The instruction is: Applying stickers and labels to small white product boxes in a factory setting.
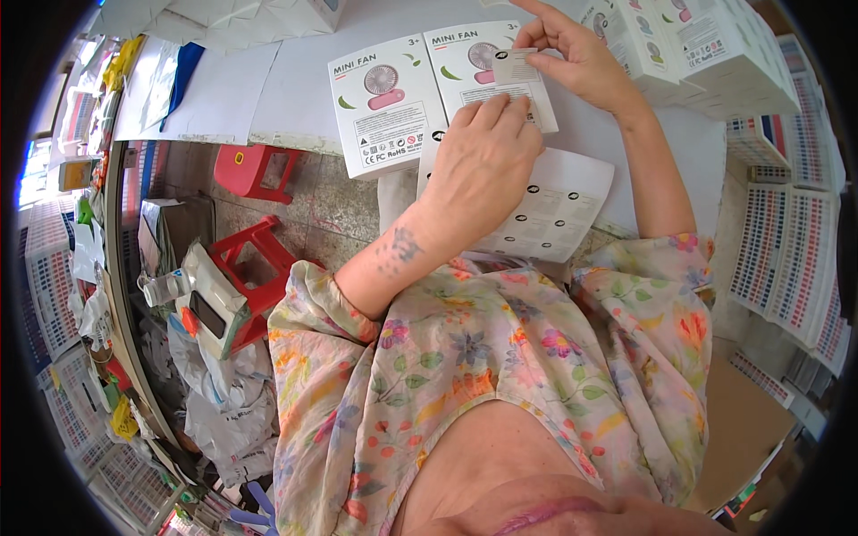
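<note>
Two white fan boxes lie side by side on the white table (304, 85); each shows a pink fan picture. My left hand (483, 161) rests palm down on the lower part of the right box (465, 62), fingers together. My right hand (576, 54) pinches a small pale sticker label (514, 67) between thumb and fingers and holds it against the same box's upper right part. The left box (384, 103) lies untouched beside them. A white backing sheet (559, 210) with small dark oval marks hangs over the table edge under my left wrist.
A stack of white boxes (706, 45) stands at the table's far right. Two red plastic stools (255, 170) stand on the floor at the left, near bags and a handheld device (210, 308). Sheets with coloured squares (791, 259) lean at the right.
</note>
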